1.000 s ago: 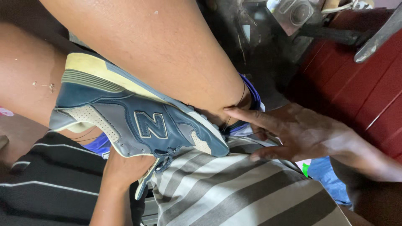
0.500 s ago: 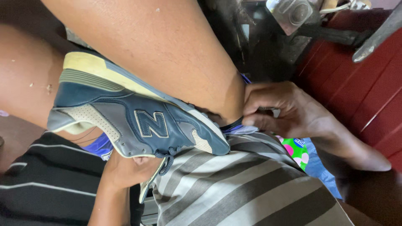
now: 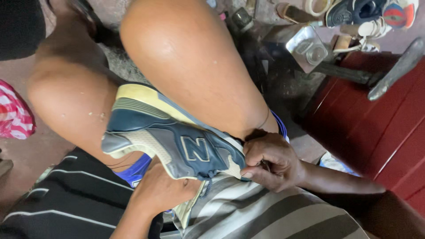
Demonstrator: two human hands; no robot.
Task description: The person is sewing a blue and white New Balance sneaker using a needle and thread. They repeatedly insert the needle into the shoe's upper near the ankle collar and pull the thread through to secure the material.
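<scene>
Since half a second ago, your right hand (image 3: pixel 272 161) has closed onto the toe of the blue sneaker (image 3: pixel 177 141).
Your left hand (image 3: pixel 161 192) holds the sneaker from below, fingers probably inside, though hidden. Sneaker lies sole-up between your knees, above the striped shirt (image 3: pixel 248 212). Right fingers pinch tight at the toe edge.

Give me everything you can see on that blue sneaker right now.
The sneaker is navy and grey-blue with pale mesh panels, a light emblem on its side and a yellowed cream sole. It lies on its side, wedged between the person's bare knees, sole toward the upper left. The left hand supports it from below; the right hand pinches its edge at the right end. It looks worn.
</scene>
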